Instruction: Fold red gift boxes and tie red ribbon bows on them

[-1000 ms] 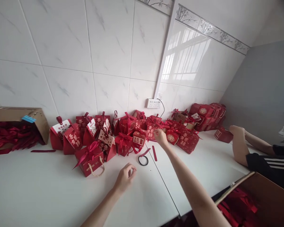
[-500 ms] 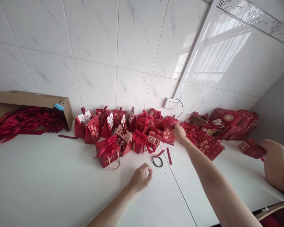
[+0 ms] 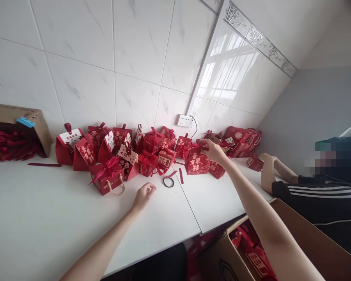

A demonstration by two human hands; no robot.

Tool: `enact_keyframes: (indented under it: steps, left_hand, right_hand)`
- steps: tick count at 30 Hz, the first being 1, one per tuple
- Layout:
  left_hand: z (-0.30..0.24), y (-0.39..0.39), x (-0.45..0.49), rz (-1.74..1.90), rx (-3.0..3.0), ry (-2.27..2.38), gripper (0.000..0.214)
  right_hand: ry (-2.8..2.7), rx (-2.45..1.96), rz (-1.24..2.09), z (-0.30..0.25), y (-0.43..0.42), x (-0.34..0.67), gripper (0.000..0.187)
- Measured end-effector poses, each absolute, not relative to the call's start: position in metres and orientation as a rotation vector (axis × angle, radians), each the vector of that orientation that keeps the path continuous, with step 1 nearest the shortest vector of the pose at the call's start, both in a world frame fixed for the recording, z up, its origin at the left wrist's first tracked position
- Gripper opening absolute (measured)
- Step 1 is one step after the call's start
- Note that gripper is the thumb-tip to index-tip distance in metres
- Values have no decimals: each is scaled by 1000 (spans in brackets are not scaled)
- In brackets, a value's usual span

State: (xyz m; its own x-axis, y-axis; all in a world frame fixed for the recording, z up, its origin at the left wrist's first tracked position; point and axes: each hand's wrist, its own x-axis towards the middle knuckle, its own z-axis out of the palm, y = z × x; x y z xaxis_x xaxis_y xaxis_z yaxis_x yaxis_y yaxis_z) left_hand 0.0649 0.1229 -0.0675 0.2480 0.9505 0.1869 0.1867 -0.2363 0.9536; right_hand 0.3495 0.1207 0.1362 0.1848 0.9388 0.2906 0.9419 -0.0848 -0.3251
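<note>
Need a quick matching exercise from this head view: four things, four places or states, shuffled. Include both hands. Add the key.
Things
1. right hand
2. left hand
3. black ring
4. socket strip

Places or states
A. against the tiled wall
B. gripping the top of a red box with gold characters
C. lying on the white table, near a loose red strip
D. fingers curled, nothing visibly held

Pairs: 1-B; 2-D; 3-C; 4-A
</note>
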Motion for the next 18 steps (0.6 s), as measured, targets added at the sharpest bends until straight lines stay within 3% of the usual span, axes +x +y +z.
enact_keyframes:
  steps: [3,6,10,14,18]
  left_hand:
    - [-63,121,67,1100,1615,1071,24]
    - [-51,116,66,1155,1608,1044,31]
    - [-37,96,51,1279,1593,907,47]
    - [-37,72,30,1148,1702,773,57]
    - [-45,48,38,1153,1650,599,60]
  right_hand:
    - [-1885,-1762,111,144,81,327,31]
    - [-2117,-1369,447,129,57,296,21]
    - [-2219,-1089,654,75,40,256,29]
    - [-1667,-1184,754,16,1,228,26]
    - [-1570,-1078,911,-17,-45,192,43]
